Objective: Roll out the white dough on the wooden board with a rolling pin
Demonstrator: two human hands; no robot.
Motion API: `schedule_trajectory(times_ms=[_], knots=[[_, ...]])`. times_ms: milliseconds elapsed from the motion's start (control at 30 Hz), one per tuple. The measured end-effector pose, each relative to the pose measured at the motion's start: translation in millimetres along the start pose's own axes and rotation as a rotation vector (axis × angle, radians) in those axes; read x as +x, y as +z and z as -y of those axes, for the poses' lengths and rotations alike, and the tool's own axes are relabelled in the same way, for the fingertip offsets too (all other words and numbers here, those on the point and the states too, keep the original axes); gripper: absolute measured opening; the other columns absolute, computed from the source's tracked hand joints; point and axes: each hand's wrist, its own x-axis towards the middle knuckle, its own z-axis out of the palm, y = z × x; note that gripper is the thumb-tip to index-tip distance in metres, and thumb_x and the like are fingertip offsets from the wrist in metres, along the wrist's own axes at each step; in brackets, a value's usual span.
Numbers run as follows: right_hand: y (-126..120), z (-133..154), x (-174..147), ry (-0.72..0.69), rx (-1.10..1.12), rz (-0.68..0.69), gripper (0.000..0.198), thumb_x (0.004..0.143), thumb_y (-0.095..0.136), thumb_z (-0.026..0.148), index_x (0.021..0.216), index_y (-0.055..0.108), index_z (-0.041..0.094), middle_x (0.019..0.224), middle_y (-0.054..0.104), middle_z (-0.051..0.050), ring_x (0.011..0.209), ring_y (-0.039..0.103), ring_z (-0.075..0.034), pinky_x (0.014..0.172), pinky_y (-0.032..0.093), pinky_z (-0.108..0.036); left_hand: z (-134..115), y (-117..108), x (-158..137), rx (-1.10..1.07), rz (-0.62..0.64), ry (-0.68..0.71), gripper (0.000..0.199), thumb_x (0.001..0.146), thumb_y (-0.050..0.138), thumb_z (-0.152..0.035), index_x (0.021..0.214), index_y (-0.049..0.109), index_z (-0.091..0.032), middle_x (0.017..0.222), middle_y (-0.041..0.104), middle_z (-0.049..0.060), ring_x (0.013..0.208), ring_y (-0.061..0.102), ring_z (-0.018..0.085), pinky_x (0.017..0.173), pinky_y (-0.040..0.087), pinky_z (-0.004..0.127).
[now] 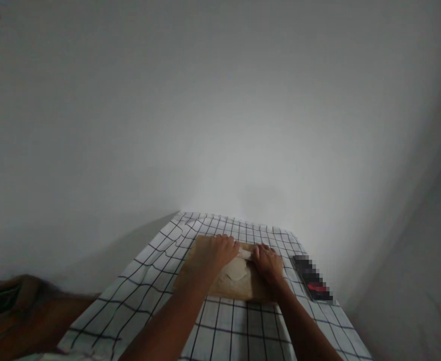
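Observation:
On a wooden board (228,291) lies a flat, pale piece of dough (236,271). A light-coloured rolling pin (245,254) crosses the far part of the dough, and only its middle shows between my hands. The fingers of my left hand (224,249) are curled over its left end. Its right end is under my right hand (267,259), with the fingers bent round it. Both forearms reach in from the near side, and the left one covers part of the board.
A white cloth with a dark grid (220,331) covers the table. To the right of the board lies a dark flat object (305,271), partly pixelated, with a red patch. A pale wall (220,125) rises behind the table. Blurred brown furniture (28,316) stands at the lower left.

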Motion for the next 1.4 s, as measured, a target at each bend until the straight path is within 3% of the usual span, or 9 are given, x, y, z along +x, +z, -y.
schedule_trajectory(times_ms=[200,333,833,1167,1400], knots=[[4,0,-2,0.034,0.04,-0.008,0.037,0.106,0.031,0.031,0.116,0.065,0.022,0.125,0.066,-0.013,0.119,0.059,-0.024,0.091,0.047,-0.034,-5,2,-5,-0.04,-0.1,-0.061,0.036,0.1,0.041,-0.035,0.101,0.073,-0.019,0.103,0.071,0.017,0.104,0.061,0.029,0.091,0.04,0.044],[3,-1,-6,-0.034,0.013,-0.003,0.032,0.104,0.036,0.027,0.116,0.065,0.022,0.126,0.065,-0.011,0.124,0.056,-0.024,0.094,0.046,-0.034,-7,-3,-10,-0.063,-0.116,-0.063,0.038,0.101,0.039,-0.037,0.099,0.073,-0.019,0.102,0.072,0.015,0.104,0.061,0.028,0.094,0.039,0.045],[0,1,-7,-0.015,-0.01,0.037,0.032,0.104,0.037,0.027,0.117,0.065,0.023,0.127,0.064,-0.012,0.123,0.056,-0.023,0.095,0.045,-0.033,-13,-22,-10,-0.095,0.003,-0.127,0.042,0.101,0.037,-0.04,0.105,0.073,-0.019,0.11,0.072,0.017,0.109,0.062,0.029,0.097,0.042,0.043],[9,-2,5,0.02,-0.025,0.007,0.033,0.105,0.032,0.029,0.11,0.064,0.021,0.115,0.066,-0.011,0.106,0.063,-0.024,0.085,0.047,-0.034,-8,-8,3,-0.054,0.018,-0.114,0.04,0.101,0.036,-0.038,0.108,0.07,-0.019,0.115,0.069,0.018,0.111,0.059,0.031,0.095,0.041,0.048],[4,-3,14,0.069,-0.049,0.056,0.033,0.104,0.035,0.032,0.115,0.063,0.02,0.117,0.065,-0.015,0.109,0.061,-0.026,0.088,0.046,-0.036,-4,-10,11,-0.04,0.061,-0.069,0.043,0.101,0.031,-0.032,0.107,0.071,-0.017,0.114,0.067,0.021,0.115,0.055,0.034,0.095,0.04,0.05]])
